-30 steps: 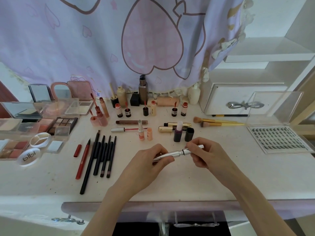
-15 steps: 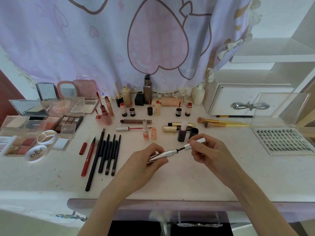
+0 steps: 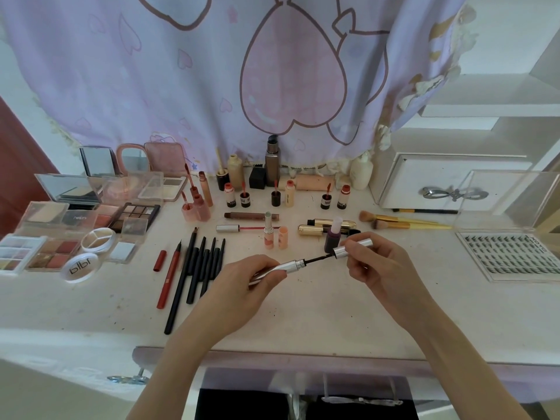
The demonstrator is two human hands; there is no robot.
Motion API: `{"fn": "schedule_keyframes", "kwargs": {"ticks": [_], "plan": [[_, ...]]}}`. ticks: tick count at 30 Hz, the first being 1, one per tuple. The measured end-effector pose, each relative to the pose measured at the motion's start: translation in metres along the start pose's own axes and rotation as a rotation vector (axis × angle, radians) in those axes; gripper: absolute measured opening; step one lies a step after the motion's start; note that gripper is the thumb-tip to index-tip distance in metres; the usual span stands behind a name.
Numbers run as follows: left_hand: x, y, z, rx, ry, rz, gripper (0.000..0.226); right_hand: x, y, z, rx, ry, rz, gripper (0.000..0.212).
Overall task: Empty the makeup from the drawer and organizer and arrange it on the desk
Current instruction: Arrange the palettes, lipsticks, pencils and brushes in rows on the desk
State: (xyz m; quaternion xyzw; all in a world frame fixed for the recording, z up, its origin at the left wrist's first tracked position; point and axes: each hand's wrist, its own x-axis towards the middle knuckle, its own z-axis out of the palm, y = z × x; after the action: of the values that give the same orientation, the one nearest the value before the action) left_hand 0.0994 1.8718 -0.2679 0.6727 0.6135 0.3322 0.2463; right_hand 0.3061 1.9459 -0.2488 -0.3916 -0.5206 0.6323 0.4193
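Over the middle of the white desk (image 3: 318, 313) my left hand (image 3: 242, 286) grips a silver mascara tube (image 3: 285, 266). My right hand (image 3: 375, 268) pinches its silver cap (image 3: 353, 247), and the dark wand (image 3: 318, 259) shows between cap and tube, partly pulled out. A row of dark pencils (image 3: 200, 265) and a red pencil (image 3: 168, 274) lies to the left. Lip glosses and small bottles (image 3: 274, 195) stand behind, with gold tubes (image 3: 321, 227) and makeup brushes (image 3: 403, 222) to the right.
Palettes and compacts (image 3: 91, 219) crowd the left side of the desk. A lash tray with a raised clear lid (image 3: 509, 256) sits at the right, by a white drawer box (image 3: 439, 189). A lilac curtain (image 3: 272, 71) hangs behind. A drawer front (image 3: 303, 363) runs below the desk edge.
The cap has come away from the mascara tube. My right hand has drawn it up and to the right, baring the dark wand; the tube stays in my left hand.
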Motion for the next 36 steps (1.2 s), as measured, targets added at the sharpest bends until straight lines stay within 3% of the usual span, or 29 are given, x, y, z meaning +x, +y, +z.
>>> {"fn": "schedule_keyframes", "kwargs": {"ticks": [9,16,20,24,28,31,33,36], "plan": [[-0.002,-0.002,-0.004,-0.003,0.028,0.019,0.013,-0.003,-0.002,-0.001,-0.008,0.02,-0.005,0.023],[-0.003,-0.004,-0.005,0.046,0.036,0.01,0.01,-0.004,-0.003,-0.013,0.035,0.07,0.02,0.008],[0.0,0.003,0.005,0.003,0.044,0.008,0.009,-0.009,-0.002,-0.034,0.089,0.148,0.012,0.013],[0.007,0.017,0.028,-0.032,-0.011,0.003,0.011,-0.018,-0.005,-0.061,0.232,0.239,0.014,0.009],[0.018,0.033,0.056,0.076,-0.102,0.118,0.02,-0.029,-0.008,-0.094,0.259,0.274,0.076,0.011],[0.03,0.048,0.077,0.223,-0.113,0.185,0.027,-0.037,-0.007,-0.117,0.203,0.29,0.112,0.04],[0.037,0.061,0.091,0.263,-0.072,0.156,0.028,-0.04,-0.005,-0.128,0.127,0.319,0.115,0.024],[0.047,0.079,0.118,0.289,0.004,0.121,0.029,-0.041,-0.002,-0.138,-0.111,0.408,0.101,0.017]]}}
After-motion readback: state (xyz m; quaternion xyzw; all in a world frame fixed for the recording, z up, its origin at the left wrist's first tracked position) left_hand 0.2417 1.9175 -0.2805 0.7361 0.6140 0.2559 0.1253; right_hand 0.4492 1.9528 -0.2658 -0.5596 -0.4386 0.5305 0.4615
